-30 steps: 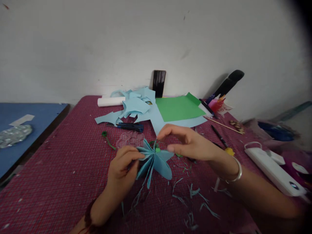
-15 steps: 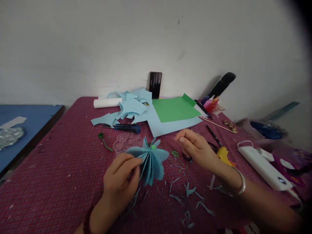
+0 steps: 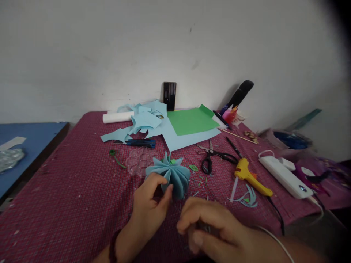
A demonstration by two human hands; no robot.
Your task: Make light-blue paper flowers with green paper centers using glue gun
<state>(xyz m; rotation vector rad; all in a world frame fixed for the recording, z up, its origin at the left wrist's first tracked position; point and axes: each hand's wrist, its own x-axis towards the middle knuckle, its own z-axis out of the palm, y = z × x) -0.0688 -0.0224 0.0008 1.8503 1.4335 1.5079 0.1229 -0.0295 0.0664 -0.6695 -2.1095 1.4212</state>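
Head view: the left hand pinches a blue paper flower, the right hand curls half-open, and checked surface stretches leftward to its edge.

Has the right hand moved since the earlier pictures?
Yes: the right hand has come back toward the person, away from the green paper sheet, and no longer covers the scissors.
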